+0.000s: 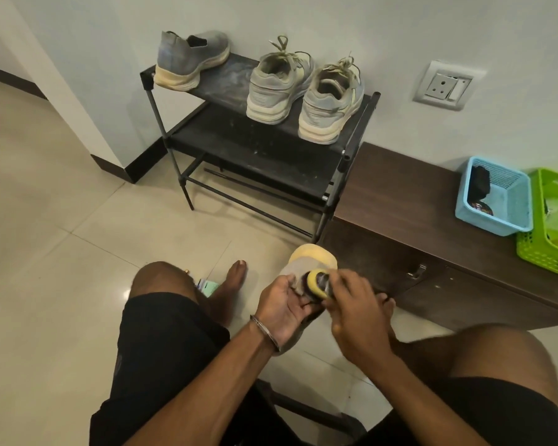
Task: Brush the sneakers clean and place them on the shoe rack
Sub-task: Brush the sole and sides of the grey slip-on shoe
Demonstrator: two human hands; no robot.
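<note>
Pointing toe-away, sneaker (306,262) lies lengthwise between both hands (319,304).

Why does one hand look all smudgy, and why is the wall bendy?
In the head view, the right hand and the yellow brush are smeared by motion blur, while the left hand gripping the sneaker looks sharper; the wide-angle lens bows the wall and the shoe rack; the floor tiles show soft glare.

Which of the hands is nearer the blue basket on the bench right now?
Right. The right hand works the brush on the sneaker, on the blue basket side; the left hand grips the sneaker farther away.
</note>
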